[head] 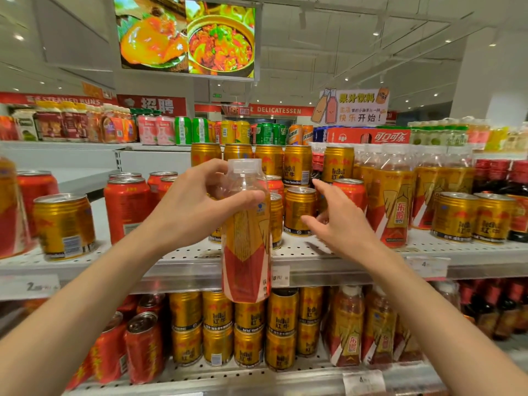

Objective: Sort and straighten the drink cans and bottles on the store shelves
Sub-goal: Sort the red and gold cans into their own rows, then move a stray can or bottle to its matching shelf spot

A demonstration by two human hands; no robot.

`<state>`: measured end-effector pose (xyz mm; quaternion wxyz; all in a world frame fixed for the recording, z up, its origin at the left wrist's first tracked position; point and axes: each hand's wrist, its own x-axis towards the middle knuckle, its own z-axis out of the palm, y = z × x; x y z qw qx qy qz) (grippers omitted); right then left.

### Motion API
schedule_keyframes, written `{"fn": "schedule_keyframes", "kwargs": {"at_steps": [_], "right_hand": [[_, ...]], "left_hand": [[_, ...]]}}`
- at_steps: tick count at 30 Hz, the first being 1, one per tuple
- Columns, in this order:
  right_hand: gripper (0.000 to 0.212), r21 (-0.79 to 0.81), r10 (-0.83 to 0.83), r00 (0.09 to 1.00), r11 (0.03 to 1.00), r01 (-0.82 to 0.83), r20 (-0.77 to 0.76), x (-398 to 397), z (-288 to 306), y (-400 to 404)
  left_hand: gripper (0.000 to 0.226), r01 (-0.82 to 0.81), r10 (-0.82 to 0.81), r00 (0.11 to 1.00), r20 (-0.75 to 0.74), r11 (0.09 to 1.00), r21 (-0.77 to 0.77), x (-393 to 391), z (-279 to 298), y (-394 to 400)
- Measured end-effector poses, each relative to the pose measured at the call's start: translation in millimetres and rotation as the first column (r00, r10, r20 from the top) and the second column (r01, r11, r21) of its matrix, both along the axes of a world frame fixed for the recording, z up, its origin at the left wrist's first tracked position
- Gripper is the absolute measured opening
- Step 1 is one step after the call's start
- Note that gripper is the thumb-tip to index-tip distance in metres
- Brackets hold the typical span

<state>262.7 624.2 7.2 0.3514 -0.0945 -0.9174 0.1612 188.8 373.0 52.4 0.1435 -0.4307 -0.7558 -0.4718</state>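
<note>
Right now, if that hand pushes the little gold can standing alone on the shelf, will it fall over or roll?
The gold can looks short and wide and stands upright, so a low push would probably slide it, not tip it. The perforated shelf looks flat, so it likely rolls only if knocked onto its side. The right hand is open beside it; smooth metal may feel slippery.

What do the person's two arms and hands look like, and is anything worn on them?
Both forearms are bare up to the frame edge: no sleeves show. The left hand and right hand carry no gloves, rings, watch or bracelet that can be seen. Fingernails look short and unpainted.
</note>
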Motion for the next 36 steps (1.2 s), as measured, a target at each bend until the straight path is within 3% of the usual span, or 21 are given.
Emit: {"fn": "schedule_keyframes", "kwargs": {"at_steps": [5, 9, 13, 20, 24, 29, 36], "right_hand": [[0.050, -0.236, 0.248, 0.967, 0.938, -0.255, -0.062, 43.2, 5.8, -24.9], [0.080, -0.358, 0.396, 0.917, 0.863, -0.355, 0.046, 56.5, -9.1, -54.9], [0.104, -0.334, 0.352, 0.934, 0.889, -0.315, 0.057, 51.4, -24.8, -62.7], [0.082, -0.327, 0.285, 0.957, 0.902, -0.283, -0.041, 66.3, -42.6, -41.9], [0.067, -0.462, 0.304, 0.951, 0.838, -0.292, -0.050, 89.1, -59.2, -19.8], [0.070, -0.538, 0.263, 0.964, 0.807, -0.245, -0.046, 115.3, -82.4, 0.8], [0.079, -0.649, 0.091, 0.996, 0.758, -0.066, 0.005, 139.2, -123.8, 1.8]], "left_hand": [[0.058, 0.043, -0.043, 0.998, 0.034, 0.999, 0.012, -2.2, -5.3, 5.0], [0.056, 0.106, -0.108, 0.993, 0.056, 0.994, 0.037, -0.4, -9.9, 14.9], [0.054, 0.126, -0.128, 0.989, 0.077, 0.991, 0.036, 1.5, -12.6, 25.1], [0.044, 0.228, -0.236, 0.955, 0.179, 0.972, 0.064, 23.2, -28.9, 44.8], [0.041, 0.100, -0.113, 0.980, 0.165, 0.991, 0.088, 37.1, -50.0, 45.0], [0.032, -0.060, 0.048, 0.980, 0.195, 0.997, 0.056, 60.2, -97.1, 33.4], [0.024, -0.121, 0.057, 0.918, 0.392, 0.982, 0.142, 76.6, -167.2, 26.4]]}}
